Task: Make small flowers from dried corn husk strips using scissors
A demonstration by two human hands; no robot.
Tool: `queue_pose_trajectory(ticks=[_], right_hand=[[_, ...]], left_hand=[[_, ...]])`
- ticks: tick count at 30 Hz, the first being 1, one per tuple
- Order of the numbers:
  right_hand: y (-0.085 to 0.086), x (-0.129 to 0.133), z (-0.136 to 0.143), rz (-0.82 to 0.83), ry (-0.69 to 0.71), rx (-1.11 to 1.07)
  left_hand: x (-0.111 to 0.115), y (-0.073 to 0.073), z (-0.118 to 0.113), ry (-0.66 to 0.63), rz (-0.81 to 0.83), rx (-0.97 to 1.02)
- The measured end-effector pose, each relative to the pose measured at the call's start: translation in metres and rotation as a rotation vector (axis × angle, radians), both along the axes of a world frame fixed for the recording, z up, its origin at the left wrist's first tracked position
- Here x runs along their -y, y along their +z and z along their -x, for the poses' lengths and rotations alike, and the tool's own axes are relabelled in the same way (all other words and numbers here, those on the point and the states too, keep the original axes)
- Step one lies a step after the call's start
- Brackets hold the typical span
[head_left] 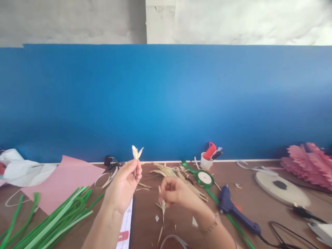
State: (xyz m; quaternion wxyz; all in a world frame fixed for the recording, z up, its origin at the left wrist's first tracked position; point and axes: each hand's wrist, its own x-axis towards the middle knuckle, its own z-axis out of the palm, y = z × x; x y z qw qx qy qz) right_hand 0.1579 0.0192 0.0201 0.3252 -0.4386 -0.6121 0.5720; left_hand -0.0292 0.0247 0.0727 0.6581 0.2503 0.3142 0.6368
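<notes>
Raised above the table, my left hand (128, 181) pinches the base of a small cream flower-like piece (136, 152) between thumb and fingertips; its pointed petals spread upward. To its right and lower, my right hand (172, 192) has its fingers curled together, with a small pale sliver (159, 189) at the fingertips. Just below the right hand, another dried, petal-like piece with a thin stem (163, 208) lies on the brown table (145, 214). Dried husk strips (168, 170) are spread behind the right hand.
Green fuzzy stems (62, 218) and pink paper (70, 176) occupy the left. A white cup (206, 162) of pens, green ribbon roll (204, 178) and blue glue gun (236, 211) stand or lie right. Farther right are a white disc (282, 190) and pink ruffled paper (308, 164).
</notes>
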Motion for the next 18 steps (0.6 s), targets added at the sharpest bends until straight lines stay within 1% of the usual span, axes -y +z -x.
queue_pose_trajectory(ticks=[2,4,6,9,11,13,15,18], right_hand=[[0.008,-0.002,-0.003,0.056,-0.036,-0.182],[0.010,-0.002,-0.005,0.103,-0.052,-0.330],[0.010,-0.001,-0.006,0.149,-0.033,-0.443],[0.010,0.001,-0.006,0.215,0.026,-0.552],[0.012,0.003,-0.006,0.263,0.049,-0.591],[0.016,0.004,-0.005,0.300,0.046,-0.611],[0.019,0.006,-0.005,0.299,0.009,-0.620],[0.023,0.009,-0.005,0.255,-0.084,-0.617]], left_hand=[[0.003,-0.007,-0.011,-0.084,-0.058,-0.094],[0.008,-0.012,-0.022,-0.191,-0.080,-0.165],[0.013,-0.014,-0.030,-0.306,-0.115,-0.225],[0.019,-0.014,-0.037,-0.397,-0.200,-0.240],[0.020,-0.013,-0.038,-0.419,-0.228,-0.226],[0.019,-0.014,-0.038,-0.424,-0.218,-0.205],[0.017,-0.015,-0.037,-0.404,-0.187,-0.197],[0.015,-0.015,-0.036,-0.338,-0.148,-0.207]])
